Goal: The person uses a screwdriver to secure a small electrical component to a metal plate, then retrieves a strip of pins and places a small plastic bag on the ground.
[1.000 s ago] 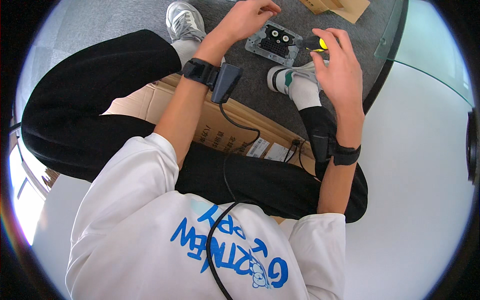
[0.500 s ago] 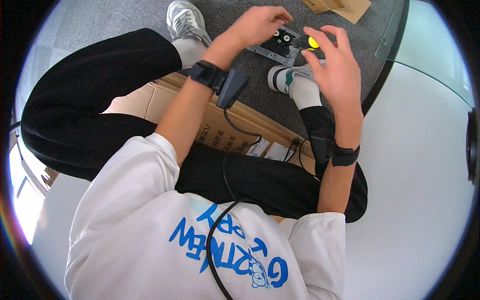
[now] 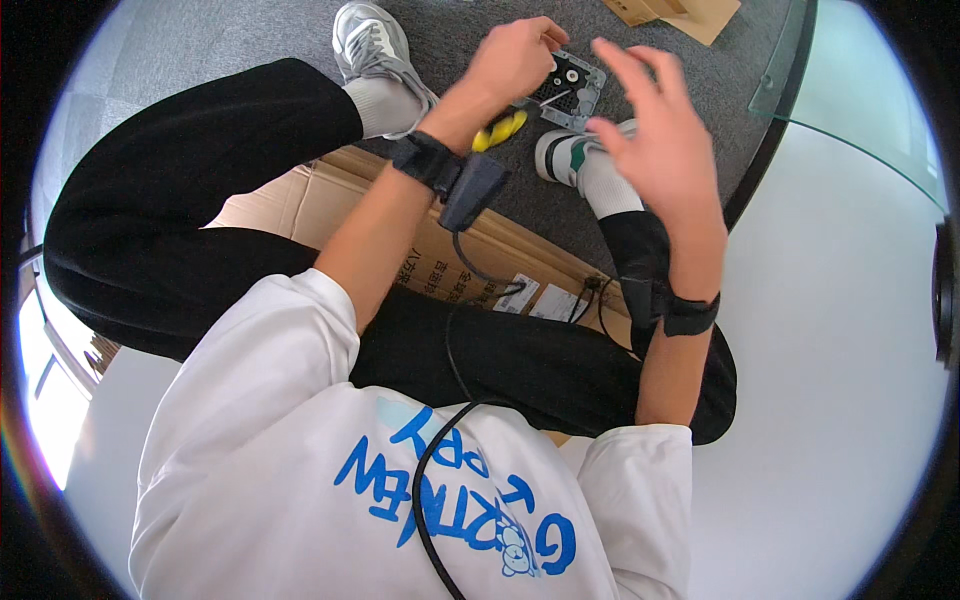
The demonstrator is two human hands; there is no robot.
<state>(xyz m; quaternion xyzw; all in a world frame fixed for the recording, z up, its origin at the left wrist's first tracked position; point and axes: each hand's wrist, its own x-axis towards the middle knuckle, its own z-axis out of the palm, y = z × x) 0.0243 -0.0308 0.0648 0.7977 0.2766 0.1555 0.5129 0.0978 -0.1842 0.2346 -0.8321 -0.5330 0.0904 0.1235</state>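
Observation:
A small rectangular metal-framed unit (image 3: pixel 585 98), with a dark inside and pale round parts, lies on the carpet between my shoes. My left hand (image 3: pixel 512 62) is at its far left corner, fingertips pinched together; what they hold, if anything, does not show. Close to my left wrist is a screwdriver (image 3: pixel 500 131) with a yellow and black handle, its thin shaft pointing right across the unit. Whether it rests or touches my hand cannot be made out. My right hand (image 3: pixel 660 130) hovers right of the unit, slightly blurred, fingers apart and holding nothing.
A flattened cardboard box (image 3: pixel 330 195) lies under my legs. My left shoe (image 3: pixel 370 45) and right shoe (image 3: pixel 560 160) flank the unit. Cardboard (image 3: pixel 700 18) lies at the far right, near a glass edge (image 3: pixel 840 140). A black cable (image 3: pixel 430 490) runs down my shirt.
The screwdriver has left my right hand and now lies left of the unit, near my left wrist. My right fingers have spread. My left hand has shifted slightly left.

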